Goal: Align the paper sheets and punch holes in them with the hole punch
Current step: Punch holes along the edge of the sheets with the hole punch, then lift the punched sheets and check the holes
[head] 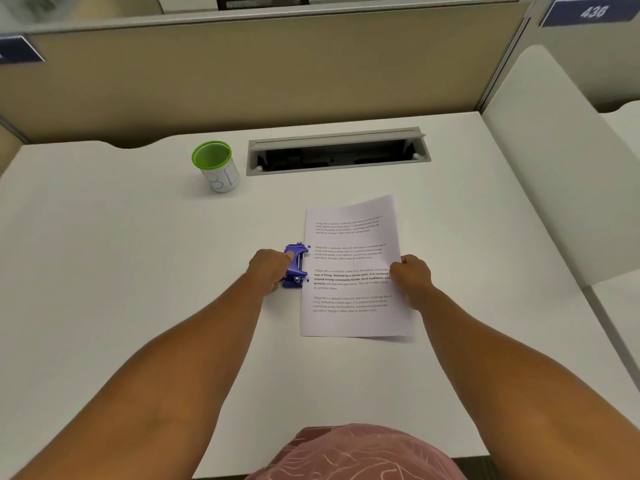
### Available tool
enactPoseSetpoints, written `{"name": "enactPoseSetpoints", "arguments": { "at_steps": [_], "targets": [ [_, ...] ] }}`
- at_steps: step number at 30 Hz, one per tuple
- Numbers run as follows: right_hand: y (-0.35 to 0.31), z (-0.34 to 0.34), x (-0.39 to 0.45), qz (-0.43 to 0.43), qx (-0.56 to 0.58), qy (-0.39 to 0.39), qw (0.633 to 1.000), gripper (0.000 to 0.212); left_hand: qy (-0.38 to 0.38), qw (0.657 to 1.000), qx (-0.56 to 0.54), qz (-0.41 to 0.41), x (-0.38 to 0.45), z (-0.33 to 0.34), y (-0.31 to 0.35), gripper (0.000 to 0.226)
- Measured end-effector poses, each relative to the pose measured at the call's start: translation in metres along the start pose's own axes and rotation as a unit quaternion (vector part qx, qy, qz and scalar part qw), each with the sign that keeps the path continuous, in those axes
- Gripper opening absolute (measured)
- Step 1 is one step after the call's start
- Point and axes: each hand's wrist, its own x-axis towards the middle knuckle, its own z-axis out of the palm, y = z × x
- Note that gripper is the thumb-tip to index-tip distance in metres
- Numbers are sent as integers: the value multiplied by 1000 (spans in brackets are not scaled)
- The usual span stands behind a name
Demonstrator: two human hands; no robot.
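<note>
- Paper [353,271]: printed sheets lying flat on the white worktop [138,271], middle of it, slightly right of centre. Long edges run away from the person, far end tilted a bit to the right. Four text blocks visible, third one partly bold. Can't tell how many sheets; edges look flush.
- Punch [295,266]: blue/purple, sits on the worktop at the paper's left long edge, about mid-length. Its mouth faces the paper; edge of the paper meets it, can't tell how deep it goes in. A few dark specks beside it at the paper edge.
- Left hand [268,268]: on the punch from the left, thumb on top of the lever, other fingers curled around the near-left side. Closed on the punch.
- Right hand [410,280]: at the paper's right long edge, fingers curled into a loose fist, pinching or pressing that edge; exact contact hidden by the knuckles.
- Both forearms bare, reaching in from the near edge.
- Cup [215,166]: white with green rim and inside, upright, well apart from the paper, far-left of it.
- Cable tray [337,152]: grey slot with its flap open, set in the worktop just right of the cup, beyond the paper.
- Beige partition [242,71] behind the worktop; blue sign [592,12] reading 436 at top right.
</note>
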Motion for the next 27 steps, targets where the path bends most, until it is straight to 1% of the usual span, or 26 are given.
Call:
{"name": "enactPoseSetpoints", "arguments": {
  "at_steps": [5, 8, 13, 15, 17, 19, 23, 25, 27],
  "targets": [
    [3, -10, -1, -6, -6, 14, 1000, 19, -1, 1000, -2, 3, -4, -2, -1, 25],
    [3, -15, -2, -13, -7, 24, 1000, 19, 3, 1000, 13, 21, -6, -2, 0, 32],
    [-3, -27, -6, -22, 11, 37, 999, 22, 49, 994, 59, 83, -24, -4, 12, 38],
    [-5, -32, -9, -26, 19, 39, 999, 23, 74, 989, 60, 112, -31, -3, 17, 32],
    [-7, -38, -11, -32, 41, 36, 998, 25, 78, 987, 50, 130, -39, -2, 21, 27],
    [-10, -43, -15, -37, 71, 28, 996, 25, 60, 988, 41, 139, -47, 1, 28, 29],
    [-17, -51, -22, -59, 115, 10, 992, 26, 0, 988, -49, 145, -59, 7, 40, 26],
    [-22, -55, -26, -72, 124, 8, 990, 28, -36, 982, -80, 166, -65, 10, 42, 21],
    [-26, -60, -30, -82, 137, 7, 987, 28, -55, 977, -85, 190, -70, 12, 42, 17]
  ]
}}
